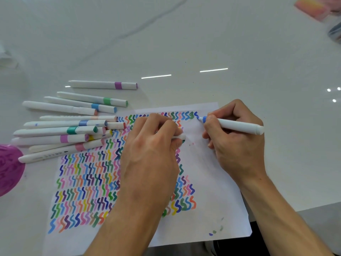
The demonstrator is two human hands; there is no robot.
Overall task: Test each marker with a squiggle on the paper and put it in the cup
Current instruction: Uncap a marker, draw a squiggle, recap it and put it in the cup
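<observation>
A white paper (208,183) covered with rows of coloured squiggles lies on the table. My right hand (234,143) grips an uncapped blue marker (238,125), its tip touching the paper's top right corner beside a fresh blue squiggle. My left hand (153,148) rests on the paper with its fingers curled round a white marker cap (180,137). Several capped markers (64,124) lie in a loose pile left of the paper. A purple cup (9,169) shows at the left edge, cut off by the frame.
The white marble table (184,43) stretches away behind the paper. A pink-orange object (311,8) and a dark blurred item sit at the far right corner. The table's front edge runs close at the lower right.
</observation>
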